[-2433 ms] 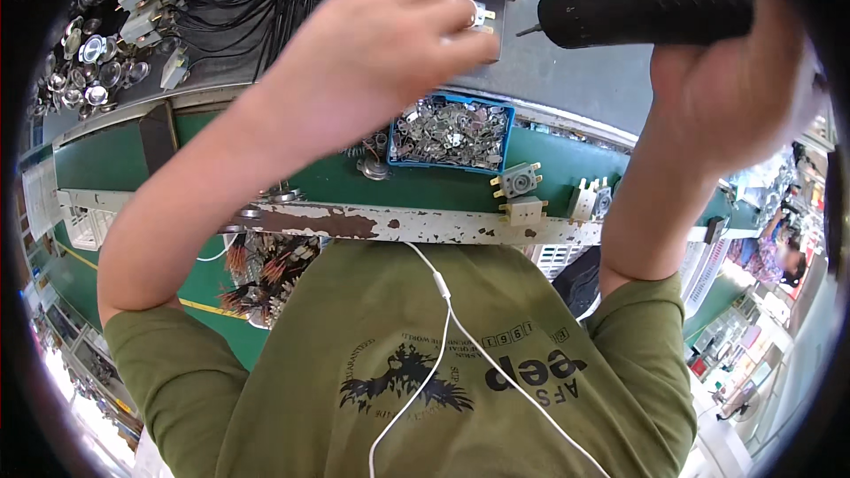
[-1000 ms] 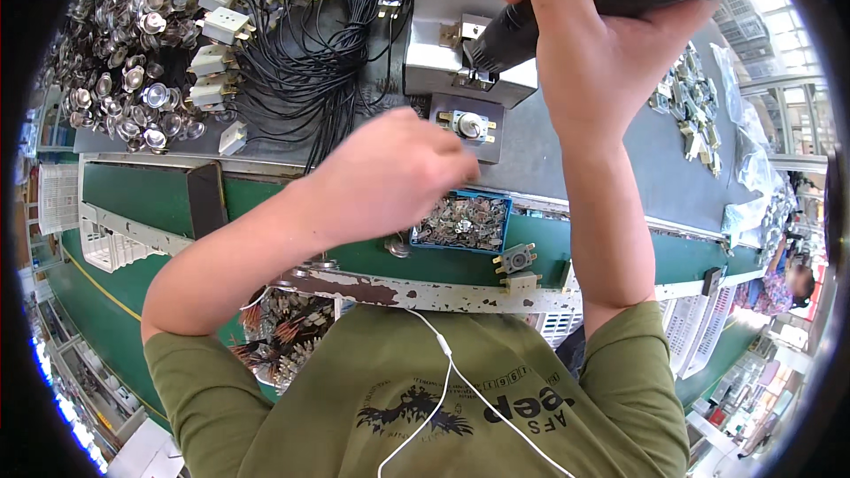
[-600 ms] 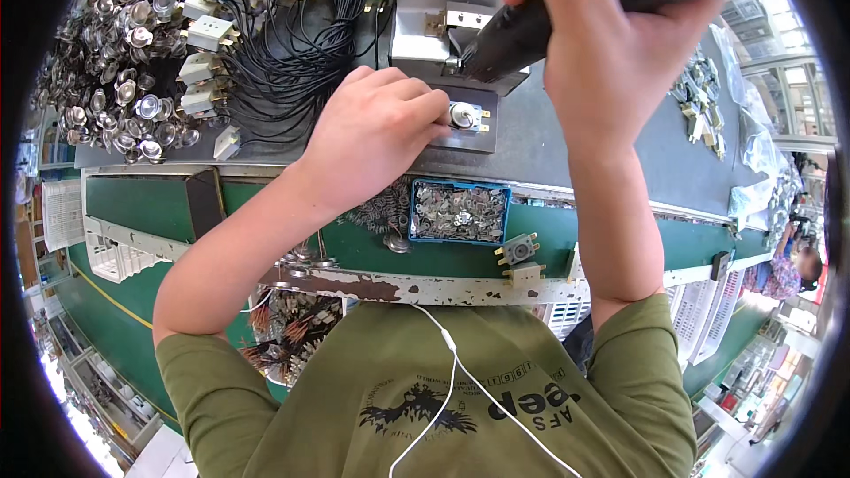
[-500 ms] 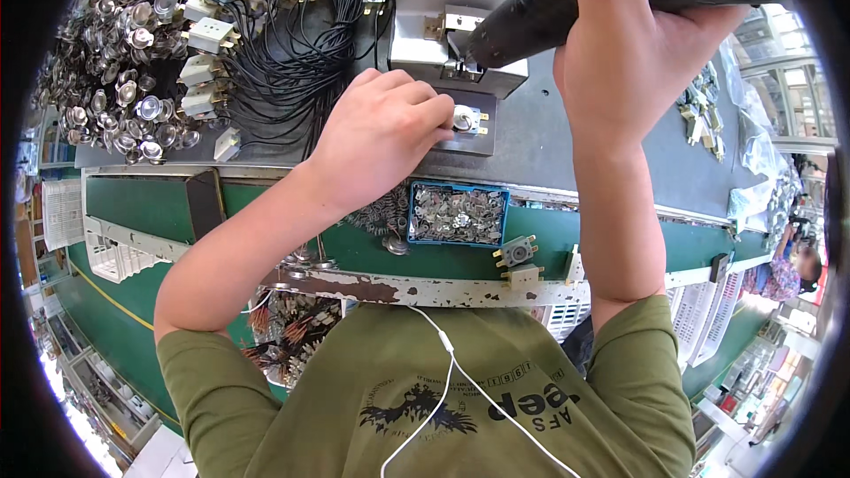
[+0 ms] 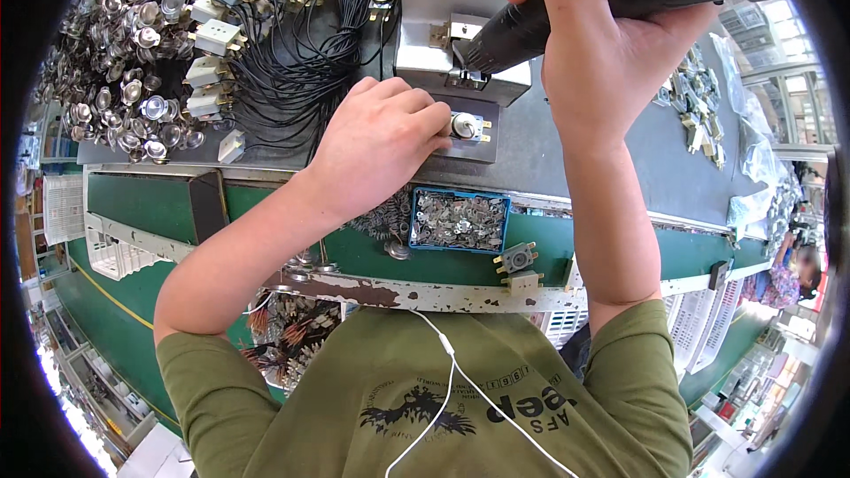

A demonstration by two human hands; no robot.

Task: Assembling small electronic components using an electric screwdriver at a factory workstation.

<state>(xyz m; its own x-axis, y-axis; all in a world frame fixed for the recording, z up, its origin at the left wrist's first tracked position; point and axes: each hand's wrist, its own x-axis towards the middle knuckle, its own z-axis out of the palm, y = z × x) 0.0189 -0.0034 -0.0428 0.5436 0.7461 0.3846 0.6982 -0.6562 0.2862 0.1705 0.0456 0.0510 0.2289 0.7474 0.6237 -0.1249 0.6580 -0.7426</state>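
Note:
My right hand [image 5: 598, 53] is wrapped round a black power tool that looks like an electric screwdriver [image 5: 521, 34]. Its tapered nose points down and left onto a small metal clamp-like holder [image 5: 467, 26] on a white metal fixture [image 5: 429, 0]. My left hand [image 5: 382, 137] is closed, back upward, just in front of that fixture. Its thumb and forefinger meet the left side of a small white part with brass terminals [image 5: 467, 126], which rests over a flat metal plate [image 5: 474, 150]. The curled fingers hide the left end of this part.
Black wires [image 5: 305, 62] and white terminal blocks [image 5: 211, 35] lie left of the fixture, beside a heap of round metal pieces [image 5: 133, 88]. A blue tray [image 5: 459, 249] of small metal parts sits nearer me. More parts [image 5: 699, 106] lie at the right.
My right hand and the black tool have shifted left, with the nose slightly lower on the holder. My left hand has hardly moved and stays at the white part.

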